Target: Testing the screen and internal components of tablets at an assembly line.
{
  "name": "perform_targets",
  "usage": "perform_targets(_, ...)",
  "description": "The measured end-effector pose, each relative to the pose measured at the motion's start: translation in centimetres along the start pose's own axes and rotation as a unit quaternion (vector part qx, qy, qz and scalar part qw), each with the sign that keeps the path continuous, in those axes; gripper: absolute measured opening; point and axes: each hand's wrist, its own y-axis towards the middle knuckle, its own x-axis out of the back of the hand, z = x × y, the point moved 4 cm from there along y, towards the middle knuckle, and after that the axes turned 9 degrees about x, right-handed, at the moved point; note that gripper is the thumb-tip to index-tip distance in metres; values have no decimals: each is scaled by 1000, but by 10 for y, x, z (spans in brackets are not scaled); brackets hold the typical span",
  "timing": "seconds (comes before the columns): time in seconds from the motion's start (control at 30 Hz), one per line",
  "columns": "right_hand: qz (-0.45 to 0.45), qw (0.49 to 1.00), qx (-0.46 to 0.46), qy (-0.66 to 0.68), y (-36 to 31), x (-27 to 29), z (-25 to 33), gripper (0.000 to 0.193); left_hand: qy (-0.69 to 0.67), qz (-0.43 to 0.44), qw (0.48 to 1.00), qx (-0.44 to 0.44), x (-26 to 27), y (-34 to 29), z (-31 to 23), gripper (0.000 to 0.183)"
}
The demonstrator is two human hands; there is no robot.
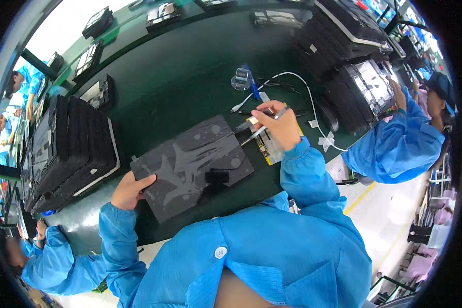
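Note:
A flat dark tablet-like panel lies tilted across the near side of the green table, with pale film-like patches on its face. My left hand grips its left edge, thumb on top and the other fingers hidden below. In my right hand is a slim silver pen-like tool, pinched between thumb and fingers. Its tip is at the panel's right edge; whether it touches cannot be told. Partly under my right hand lies a flat yellow-edged piece with a pale face.
Stacked black trays stand at left and far right. Beyond my right hand are a small transparent round holder, a blue pen and a white cable. Co-workers in blue sit at right and left.

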Motion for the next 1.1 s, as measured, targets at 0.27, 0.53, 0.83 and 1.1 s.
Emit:
perform_targets(0.27,11,996,-36,-78,-22,40,15,22,664,-326,640,-207,-25,-28,-45,43)
perform_targets(0.53,127,984,-100,-78,-21,44,17,16,617,56,559,-550,-207,13,-25,36)
perform_targets(0.83,162,972,-129,-113,-11,37,8,16,656,66,541,-523,-209,36,-1,30)
perform_targets(1.1,237,949,-153,-141,-1,37,2,16,648,43,590,-479,-192,31,-13,30)
